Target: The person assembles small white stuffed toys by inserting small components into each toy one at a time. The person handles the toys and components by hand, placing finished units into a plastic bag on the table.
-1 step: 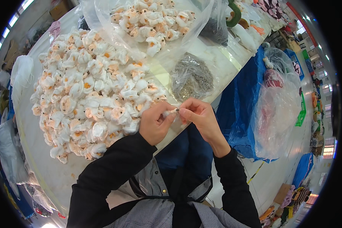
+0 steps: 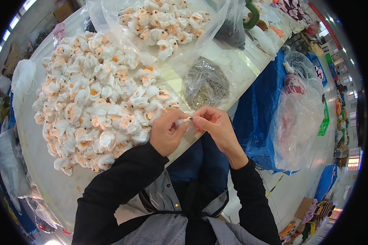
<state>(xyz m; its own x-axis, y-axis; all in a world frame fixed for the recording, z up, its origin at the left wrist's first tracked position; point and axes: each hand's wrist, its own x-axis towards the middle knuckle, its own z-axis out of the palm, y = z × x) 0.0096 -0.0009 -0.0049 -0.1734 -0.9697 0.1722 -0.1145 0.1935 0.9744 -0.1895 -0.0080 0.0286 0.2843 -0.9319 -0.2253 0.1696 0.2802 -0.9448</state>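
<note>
My left hand [image 2: 169,130] is closed, its thumb and fingers pinching a small white-and-peach plush piece [image 2: 187,120] at the table's near edge. Against it, my right hand [image 2: 212,123] pinches a tiny dark part [image 2: 191,118] between thumb and forefinger. Fingers cover most of the plush piece. Left of my hands spreads a large heap of similar fluffy pieces [image 2: 98,98], many with orange patches and small dark dots. Just beyond my right hand lies a clear plastic bag of small greyish parts [image 2: 207,83].
At the far side, a clear bag [image 2: 167,26] holds more fluffy pieces, beside a bag of dark bits [image 2: 232,32]. Right of the table [image 2: 243,67] stands a blue sheet-covered container [image 2: 255,118] with a clear plastic bag [image 2: 296,118]. A green crate [image 2: 324,118] is farther right.
</note>
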